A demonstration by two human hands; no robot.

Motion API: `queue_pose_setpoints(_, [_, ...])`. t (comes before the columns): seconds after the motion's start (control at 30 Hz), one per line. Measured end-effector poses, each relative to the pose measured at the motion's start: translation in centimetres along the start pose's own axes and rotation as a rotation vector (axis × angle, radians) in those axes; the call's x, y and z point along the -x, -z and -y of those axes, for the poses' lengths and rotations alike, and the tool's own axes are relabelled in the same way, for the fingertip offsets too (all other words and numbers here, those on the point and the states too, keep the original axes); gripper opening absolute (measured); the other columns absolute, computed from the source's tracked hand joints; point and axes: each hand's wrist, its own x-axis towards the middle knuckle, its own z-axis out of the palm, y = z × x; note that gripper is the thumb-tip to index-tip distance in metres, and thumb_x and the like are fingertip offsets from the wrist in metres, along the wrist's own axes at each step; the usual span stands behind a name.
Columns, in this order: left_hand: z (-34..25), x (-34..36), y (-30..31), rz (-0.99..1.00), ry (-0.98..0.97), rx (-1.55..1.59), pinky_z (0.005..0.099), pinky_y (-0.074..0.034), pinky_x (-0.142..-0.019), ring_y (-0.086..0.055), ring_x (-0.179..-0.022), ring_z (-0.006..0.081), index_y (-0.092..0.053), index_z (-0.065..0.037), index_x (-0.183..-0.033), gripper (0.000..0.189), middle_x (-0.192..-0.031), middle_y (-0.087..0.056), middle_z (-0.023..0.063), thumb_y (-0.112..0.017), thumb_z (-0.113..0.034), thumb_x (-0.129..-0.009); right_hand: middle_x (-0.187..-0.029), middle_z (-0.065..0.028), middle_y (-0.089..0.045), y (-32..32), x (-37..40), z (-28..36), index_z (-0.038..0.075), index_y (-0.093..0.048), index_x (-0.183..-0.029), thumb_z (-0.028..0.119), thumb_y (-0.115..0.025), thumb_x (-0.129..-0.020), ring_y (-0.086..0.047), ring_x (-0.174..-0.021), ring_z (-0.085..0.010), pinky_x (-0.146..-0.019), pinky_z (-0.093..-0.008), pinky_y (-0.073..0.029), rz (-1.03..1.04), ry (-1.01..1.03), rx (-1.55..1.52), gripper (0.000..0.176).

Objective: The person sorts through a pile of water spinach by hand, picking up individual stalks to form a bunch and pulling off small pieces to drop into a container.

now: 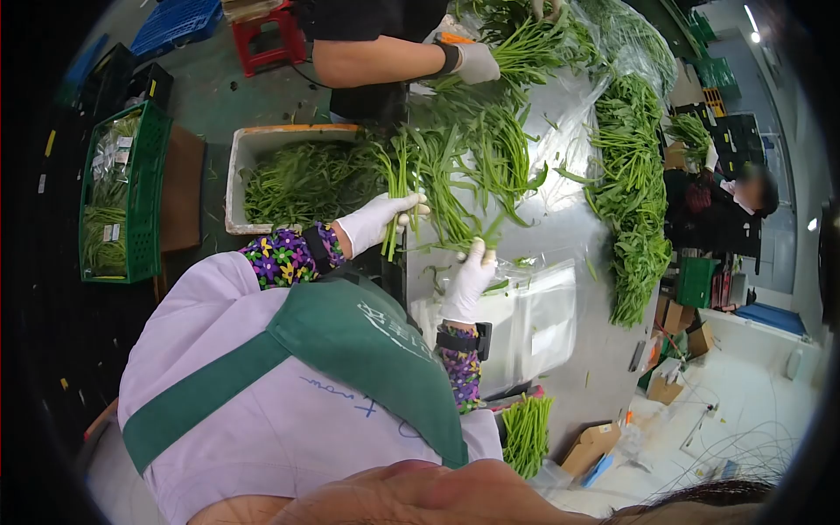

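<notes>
My left hand (383, 221), in a white glove, is closed around a few water spinach stems (396, 188), which stand roughly upright in its grip. To its right my right hand (471, 282), also gloved in white, pinches a water spinach leaf (492, 234) between its fingertips. Loose water spinach (442, 179) lies on the metal table (604, 367) just beyond both hands. Clear plastic bags (534, 328) form a flat stack beside my right wrist.
A white foam box (234, 192) of greens stands at left, near a green crate (144, 227) with packed bundles. Across the table a co-worker's gloved hand (478, 64) grips greens. A long water spinach pile (634, 192) lines the right side. Another person (722, 210) stands farther right.
</notes>
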Motion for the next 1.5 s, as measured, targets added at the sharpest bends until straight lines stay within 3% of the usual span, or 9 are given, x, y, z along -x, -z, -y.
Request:
queue_pose_setpoints(0.27, [-3.5, 2.9, 0.1, 0.002, -0.076, -0.184, 0.0148, -0.036, -0.048, -0.042, -0.052, 0.0004, -0.057, -0.004, -0.109, 0.027, -0.087, -0.064, 0.0044, -0.055, -0.024, -0.09, -0.086, -0.012, -0.063, -4.0, 2.3, -2.2, -0.002, -0.057, -0.107, 0.026, -0.059, -0.086, -0.06, -0.064, -0.0148, -0.063, -0.0269, -0.049, 0.686, -0.146, 0.603, 0.034])
queue_pose_setpoints(0.33, [-3.6, 2.5, 0.7, -0.065, -0.133, -0.275, 0.0153, -0.036, -0.048, -0.041, -0.051, 0.0004, -0.058, -0.004, -0.106, 0.025, -0.086, -0.065, 0.0041, -0.057, -0.022, -0.089, -0.089, -0.0136, -0.064, -4.6, 1.4, -1.9, 0.001, -0.058, -0.108, 0.026, -0.06, -0.085, -0.063, -0.067, -0.0192, -0.065, -0.0284, -0.05, 0.367, 0.598, 0.939, 0.034])
queue_pose_setpoints(0.47, [-2.8, 2.4, 1.1, -0.117, -0.165, -0.287, 0.0171, -0.037, -0.05, -0.041, -0.05, 0.0019, -0.058, -0.003, -0.107, 0.026, -0.087, -0.064, 0.0044, -0.057, -0.02, -0.088, -0.081, -0.0131, -0.064, -6.4, 1.7, 2.2, 0.004, -0.062, -0.096, 0.019, -0.06, -0.082, -0.062, -0.07, -0.0261, -0.065, -0.0321, -0.049, 0.494, 0.212, 0.611, 0.02])
queue_pose_setpoints(0.53, [-2.4, 2.5, 0.7, -0.12, -0.163, -0.244, 0.0174, -0.038, -0.051, -0.041, -0.05, 0.002, -0.057, -0.002, -0.107, 0.026, -0.088, -0.064, 0.0048, -0.057, -0.021, -0.088, -0.074, -0.0127, -0.06, -6.9, 1.5, 1.4, 0.006, -0.06, -0.084, 0.016, -0.061, -0.08, -0.058, -0.066, -0.031, -0.061, -0.0348, -0.047, 0.485, 0.657, 0.936, 0.011])
queue_pose_setpoints(0.63, [-2.7, 2.6, 0.6, -0.146, -0.169, -0.162, 0.0173, -0.037, -0.052, -0.04, -0.052, 0.0022, -0.057, -0.002, -0.109, 0.027, -0.091, -0.064, 0.006, -0.057, -0.021, -0.089, -0.071, -0.0135, -0.057, -7.1, 2.0, 1.1, 0.007, -0.058, -0.077, 0.014, -0.062, -0.079, -0.056, -0.064, -0.0317, -0.057, -0.0371, -0.044, 0.647, 0.859, 0.793, 0.009])
queue_pose_setpoints(0.9, [-2.7, 2.6, 1.1, -0.112, -0.123, -0.185, 0.0173, -0.036, -0.05, -0.04, -0.054, 0.0024, -0.055, -0.003, -0.11, 0.027, -0.096, -0.063, 0.0062, -0.055, -0.022, -0.09, -0.076, -0.0159, -0.06, -5.2, 2.0, 1.0, 0.006, -0.062, -0.086, 0.025, -0.058, -0.085, -0.059, -0.068, -0.0312, -0.062, -0.0364, -0.046, 0.424, 0.424, 0.698, 0.02])
queue_pose_setpoints(1.3, [-1.9, 2.5, 1.3, 0.04, -0.128, -0.101, 0.0199, -0.045, -0.06, -0.053, -0.072, 0.0074, -0.048, -0.004, -0.123, 0.04, -0.106, -0.061, 0.0063, -0.044, -0.033, -0.095, -0.058, 0.0019, -0.05, -4.9, 2.8, -1.9, 0.004, -0.058, -0.079, 0.023, -0.048, -0.092, -0.044, -0.051, -0.0065, -0.049, -0.0222, -0.036, 0.792, -0.203, 0.318, 0.024])
queue_pose_setpoints(1.4, [-1.3, 2.0, 1.9, 0.115, -0.077, 0.082, 0.0243, -0.049, -0.064, -0.055, -0.074, 0.0095, -0.049, -0.005, -0.121, 0.039, -0.083, -0.057, -0.0004, -0.047, -0.033, -0.094, -0.058, 0.0032, -0.046, -5.0, 3.1, -2.0, 0.005, -0.057, -0.08, 0.021, -0.047, -0.093, -0.039, -0.049, -0.0055, -0.048, -0.0201, -0.033, 0.862, -0.359, 0.305, 0.023])
queue_pose_setpoints(1.5, [-0.6, 1.1, 3.2, 0.122, -0.038, 0.168, 0.0241, -0.048, -0.062, -0.053, -0.067, 0.0093, -0.052, -0.006, -0.112, 0.031, -0.073, -0.051, -0.0039, -0.046, -0.031, -0.095, -0.068, -0.0069, -0.061, -4.2, 1.8, -0.8, 0.002, -0.06, -0.083, 0.026, -0.052, -0.09, -0.058, -0.061, -0.016, -0.056, -0.0279, -0.044, 0.776, -0.244, 0.453, 0.026])
